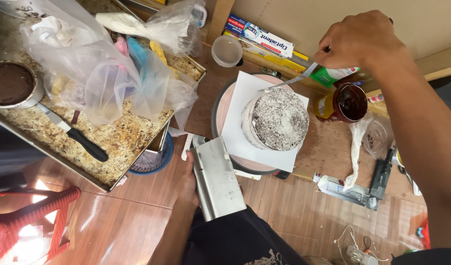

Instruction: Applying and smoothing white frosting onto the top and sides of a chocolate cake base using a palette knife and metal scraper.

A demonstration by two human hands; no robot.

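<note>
A round cake (277,119) with white frosting and dark crumbs sits on a white square board (245,142) atop a pink turntable (223,105). My right hand (360,41) grips a palette knife (289,82) whose blade tip reaches the cake's far edge. My left hand (188,184) holds a flat metal scraper (215,176) upright near the turntable's front edge, just short of the cake.
A large baking tray (112,142) at left carries plastic piping bags (102,73), a pan of chocolate (12,83) and a black-handled knife (78,137). A jar of dark sauce (348,102), a plastic cup (227,50) and boxes stand behind. A red stool (29,221) is lower left.
</note>
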